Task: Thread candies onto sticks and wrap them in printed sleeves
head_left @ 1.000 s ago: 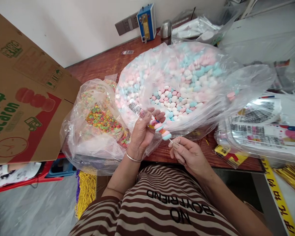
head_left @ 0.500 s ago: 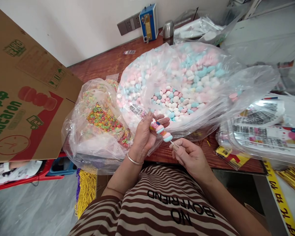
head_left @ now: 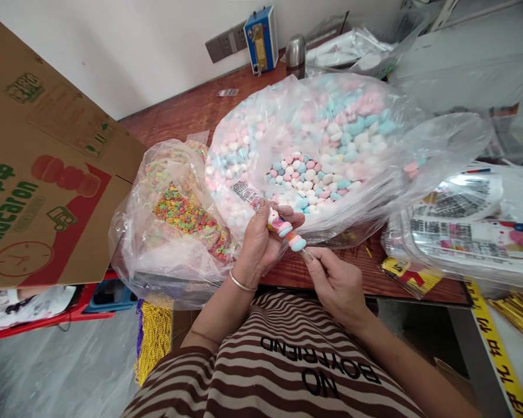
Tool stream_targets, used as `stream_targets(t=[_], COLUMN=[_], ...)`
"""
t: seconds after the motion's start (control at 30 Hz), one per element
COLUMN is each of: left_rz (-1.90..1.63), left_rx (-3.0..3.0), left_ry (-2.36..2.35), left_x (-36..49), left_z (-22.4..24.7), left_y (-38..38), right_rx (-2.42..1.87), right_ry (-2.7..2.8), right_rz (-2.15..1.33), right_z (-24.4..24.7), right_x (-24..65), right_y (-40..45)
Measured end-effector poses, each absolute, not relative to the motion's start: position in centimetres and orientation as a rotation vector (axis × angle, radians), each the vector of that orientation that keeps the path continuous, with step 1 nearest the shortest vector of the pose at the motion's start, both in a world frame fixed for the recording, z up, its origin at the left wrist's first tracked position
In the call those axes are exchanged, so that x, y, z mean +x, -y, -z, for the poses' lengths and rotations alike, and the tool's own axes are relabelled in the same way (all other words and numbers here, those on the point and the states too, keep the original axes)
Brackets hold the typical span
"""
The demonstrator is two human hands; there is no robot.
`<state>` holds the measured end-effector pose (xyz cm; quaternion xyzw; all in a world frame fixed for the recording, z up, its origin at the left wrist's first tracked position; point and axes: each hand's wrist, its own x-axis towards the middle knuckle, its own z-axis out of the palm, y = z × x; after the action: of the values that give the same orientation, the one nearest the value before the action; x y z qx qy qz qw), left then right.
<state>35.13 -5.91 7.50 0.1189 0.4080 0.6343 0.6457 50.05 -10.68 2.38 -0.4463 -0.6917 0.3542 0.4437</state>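
Candy skewer: left hand clamped, now closer; right hand apparently pinching its stick, raised slightly.

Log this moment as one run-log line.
left hand: holds candy skewer | right hand: pinches its stick end | behind: candy bag

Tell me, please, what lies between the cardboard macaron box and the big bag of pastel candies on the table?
In the head view, a smaller clear bag of colourful cereal rings lies between the cardboard box and the big bag of pastel candies.
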Motion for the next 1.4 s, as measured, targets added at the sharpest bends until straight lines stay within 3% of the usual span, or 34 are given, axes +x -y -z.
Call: stream_targets(t=[0.1,0.2,0.3,0.47,0.53,0.6,0.73,0.8,1.03,1.2,1.4], left_rz=[-1.429,-1.428,-1.427,-1.42,-1.399,-1.368,-1.404,-1.442,-1.439,-1.502,-1.558], left_rx=[0.292,0.248,0.222,0.285,0.279,0.274,0.291,0.291,0.107,0.054,0.127], left_ry=[-0.827,-0.837,-0.905,-0.998,-1.025,-1.018,-0.917,-0.91,-0.845,-0.922,-0.978], left_x=[35.1,35.2,35.6,35.7,35.3,34.8,34.0,33.9,34.1,35.1,36.5], left_z=[-7.4,-7.4,-7.3,-6.6,-6.6,-6.8,-6.8,-6.4,-5.5,-6.1,-5.9], left_y=[5.8,5.7,5.6,5.5,5.4,5.2,5.0,5.0,4.9,5.2,5.8], right_rx=[-1.06,-0.893,-0.903,-1.094,-1.092,-1.132,-1.087,-0.991,-0.798,-0.98,-1.063], right_ry=[1.201,0.852,1.003,1.785,1.863,1.777,1.29,1.036,0.731,1.031,1.885], right_rz=[-1.655,-2.034,-1.928,-0.723,-0.552,-0.732,-1.58,-1.839,-2.038,-1.745,-0.38], right_z=[-3.4,-3.7,-3.1,-1.5,-1.3,-1.5,-1.7,-1.7,-1.9,-1.2,-0.8], right_x=[49.9,49.4,48.8,48.8,49.0,49.2,49.1,49.0,48.3,48.4,48.8], right_y=[10.6,10.6,10.6,9.7,9.3,9.2,9.3,9.4,9.6,10.3,10.2])
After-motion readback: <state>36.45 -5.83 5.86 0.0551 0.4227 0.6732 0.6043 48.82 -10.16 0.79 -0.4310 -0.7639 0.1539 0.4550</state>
